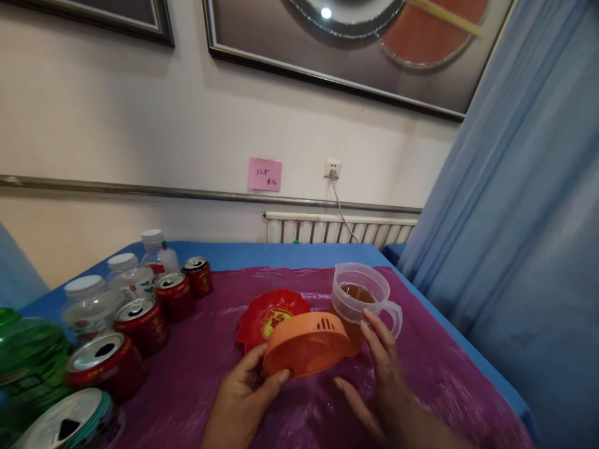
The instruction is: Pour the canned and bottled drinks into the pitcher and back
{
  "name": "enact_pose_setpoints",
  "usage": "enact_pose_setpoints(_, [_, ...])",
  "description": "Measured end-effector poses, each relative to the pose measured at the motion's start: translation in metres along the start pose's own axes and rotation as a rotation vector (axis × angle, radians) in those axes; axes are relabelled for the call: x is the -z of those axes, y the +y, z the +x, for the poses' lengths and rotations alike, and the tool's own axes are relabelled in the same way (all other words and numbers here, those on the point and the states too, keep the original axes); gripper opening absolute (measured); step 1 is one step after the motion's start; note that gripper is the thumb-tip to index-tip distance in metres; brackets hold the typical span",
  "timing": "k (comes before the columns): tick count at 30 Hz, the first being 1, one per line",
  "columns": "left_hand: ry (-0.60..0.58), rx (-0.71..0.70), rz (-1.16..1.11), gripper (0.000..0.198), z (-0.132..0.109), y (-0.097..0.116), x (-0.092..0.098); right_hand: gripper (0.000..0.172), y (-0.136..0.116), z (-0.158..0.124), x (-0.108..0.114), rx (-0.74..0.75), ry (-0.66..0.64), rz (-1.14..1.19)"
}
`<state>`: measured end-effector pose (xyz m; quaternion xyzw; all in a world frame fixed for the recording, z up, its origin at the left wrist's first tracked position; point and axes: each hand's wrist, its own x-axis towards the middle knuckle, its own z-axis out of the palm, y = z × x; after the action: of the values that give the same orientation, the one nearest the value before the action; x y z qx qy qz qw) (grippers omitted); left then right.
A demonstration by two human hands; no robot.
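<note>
My left hand (246, 396) grips the left edge of an orange plastic lid (306, 349), round and shallow with slots in its rim. The lid is tilted, its hollow side toward me. My right hand (381, 368) is apart from the lid's right side, fingers spread, its fingertips near the pitcher. Behind it stands a clear plastic pitcher (358, 302) with brown liquid inside and its handle to the right. A red scalloped plate (253, 312) with a yellow design lies behind the lid, partly covered by it.
Several red cans (140, 321) run along the left, beside clear jars with white caps (87, 299). A green bottle (30, 362) and another can (70, 421) are nearer me. Purple plastic sheeting (196, 386) covers the blue table. A blue curtain (524, 218) hangs at right.
</note>
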<state>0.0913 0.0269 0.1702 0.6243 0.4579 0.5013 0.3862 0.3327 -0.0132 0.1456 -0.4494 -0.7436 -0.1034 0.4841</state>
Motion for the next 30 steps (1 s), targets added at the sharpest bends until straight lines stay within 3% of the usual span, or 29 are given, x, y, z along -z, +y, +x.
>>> enact_pose_setpoints(3, [0.011,0.078,-0.101,0.048,0.000,-0.002,-0.005,0.098,-0.007,-0.005,-0.012,-0.095,-0.023,0.147])
enact_pose_setpoints(5, [0.053,0.081,-0.120,0.047,-0.003,-0.005,-0.012,0.114,-0.013,-0.007,-0.023,-0.196,-0.075,0.350])
enact_pose_setpoints(7, [0.076,0.048,-0.100,0.045,-0.006,-0.007,-0.020,0.131,-0.020,-0.005,-0.033,-0.294,-0.105,0.561])
enact_pose_setpoints(9, [0.092,-0.055,-0.019,0.040,-0.009,-0.010,-0.025,0.136,-0.025,0.000,-0.038,-0.372,-0.082,0.694])
enact_pose_setpoints(15, [0.088,-0.553,0.244,0.018,-0.008,-0.014,-0.024,0.121,-0.030,0.011,-0.037,-0.407,-0.001,0.829])
enact_pose_setpoints(21, [0.031,-0.845,0.492,0.038,-0.016,-0.001,-0.021,0.095,-0.019,-0.005,-0.033,-0.483,-0.018,1.102])
enact_pose_setpoints(23, [0.072,-0.842,0.533,0.043,-0.022,0.004,-0.018,0.086,-0.021,0.000,-0.021,-0.636,0.052,1.302])
enact_pose_setpoints(26, [0.145,-0.719,0.544,0.043,-0.029,0.006,-0.008,0.078,-0.028,0.022,0.007,-0.930,0.242,1.594])
enact_pose_setpoints(28, [0.160,-0.626,0.533,0.036,-0.031,0.000,0.000,0.077,-0.032,0.039,0.025,-1.021,0.324,1.704])
enact_pose_setpoints(30, [0.145,-0.575,0.525,0.031,-0.032,-0.011,0.007,0.076,-0.032,0.052,0.038,-1.054,0.328,1.767])
